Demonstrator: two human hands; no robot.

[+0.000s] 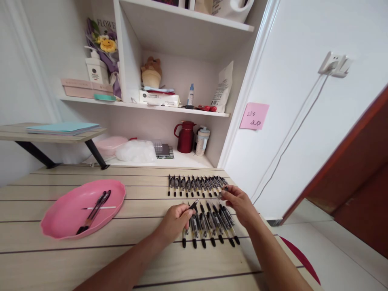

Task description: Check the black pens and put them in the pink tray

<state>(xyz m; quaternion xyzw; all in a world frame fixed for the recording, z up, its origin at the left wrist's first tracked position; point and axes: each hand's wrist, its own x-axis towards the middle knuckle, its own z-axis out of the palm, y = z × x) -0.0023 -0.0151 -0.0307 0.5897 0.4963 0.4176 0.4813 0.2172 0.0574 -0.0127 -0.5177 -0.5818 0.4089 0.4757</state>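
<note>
The left hand (176, 219) is closed on a black pen (194, 205), thumb and fingers about the barrel, its pointed tip directed away and to the right. The right hand (241, 202) has thumb and fingertips pinched on a small dark piece (224, 188); its kind cannot be told, the fingers largely hiding it.

Between the two hands and below the fingers, a near row of black-and-clear pens (203, 228) lies on the planked tabletop (139, 212), black ends toward the person. The left fingers and held pen obstruct the view of the row's upper left part.

Just beyond the fingers lies a far row of similar pens (188, 185); the right fingertips stand before its right end. Well left of the left fingers is a pink scalloped tray (60, 208) containing black pens (96, 210) and a thin white rod (106, 207) running crosswise at them.

Farther off, beyond the left fingers, a clouded plastic bag (136, 151) rests in the lower shelf bay, with a dark red jug (185, 138) and a speckled tumbler (201, 142) to its right. Beyond the right fingers, a pink sticky note (254, 116) is on the wall.
</note>
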